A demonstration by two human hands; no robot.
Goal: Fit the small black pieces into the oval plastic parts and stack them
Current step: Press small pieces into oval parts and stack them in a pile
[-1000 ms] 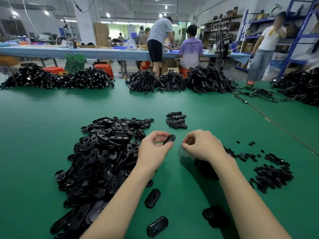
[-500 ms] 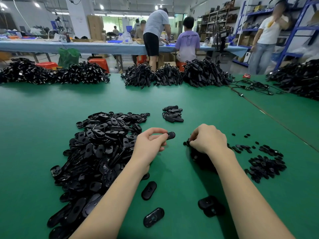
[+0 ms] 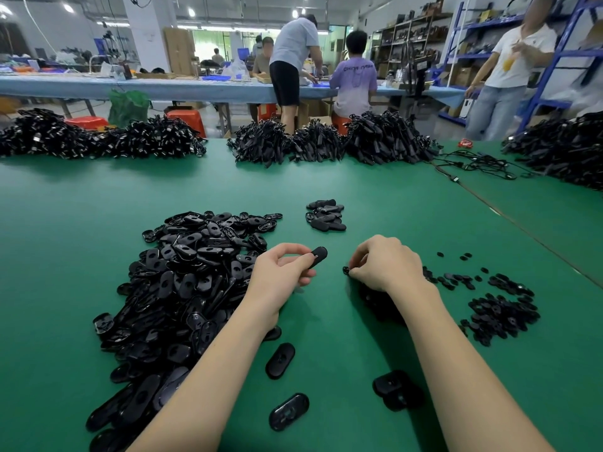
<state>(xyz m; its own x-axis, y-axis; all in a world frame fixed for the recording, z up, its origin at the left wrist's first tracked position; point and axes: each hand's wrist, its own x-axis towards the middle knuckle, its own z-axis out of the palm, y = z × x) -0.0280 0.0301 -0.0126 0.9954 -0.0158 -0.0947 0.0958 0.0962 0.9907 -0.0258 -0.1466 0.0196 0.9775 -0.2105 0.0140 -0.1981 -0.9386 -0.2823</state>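
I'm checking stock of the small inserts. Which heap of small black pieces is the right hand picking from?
The heap directly under the right hand, mostly hidden by the wrist. The larger heap of small pieces lies untouched, further right.

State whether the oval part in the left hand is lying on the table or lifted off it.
Lifted: the left hand pinches the oval part above the green table.

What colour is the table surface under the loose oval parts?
Green, a plain matte mat; the head view shows it clearly around the black oval parts.
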